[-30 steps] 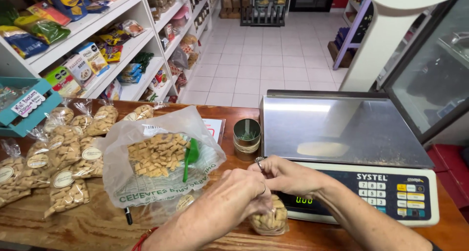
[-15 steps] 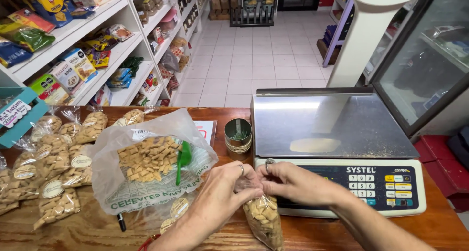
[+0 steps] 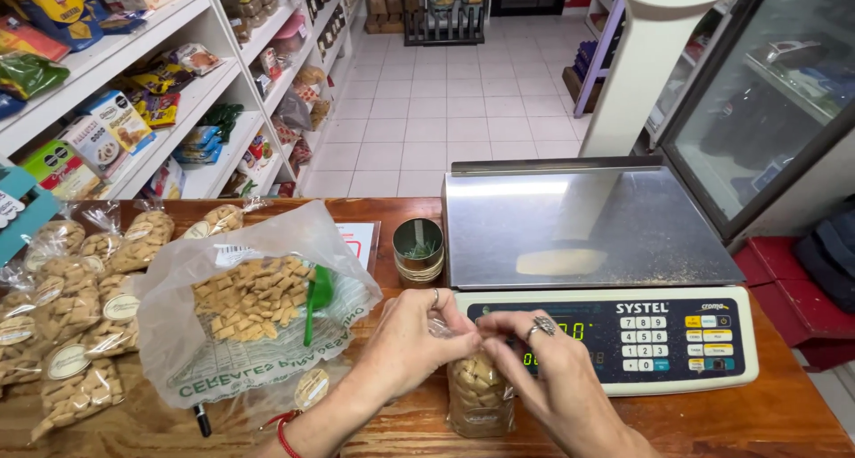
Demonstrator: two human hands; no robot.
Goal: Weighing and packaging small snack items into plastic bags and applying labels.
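At the bottom centre of the frame we are pinching the gathered neck of a small clear plastic bag of tan square crackers (image 3: 479,394), standing on the brown wooden counter (image 3: 757,422); our left hand (image 3: 411,342) and right hand (image 3: 557,378) are meeting together on it. Left of them we are seeing a large open plastic bag of the same crackers (image 3: 254,306) with a green scoop (image 3: 316,298). Beyond, toward centre right, a steel-topped electronic scale (image 3: 588,235) is sitting beside a small round tin (image 3: 418,250).
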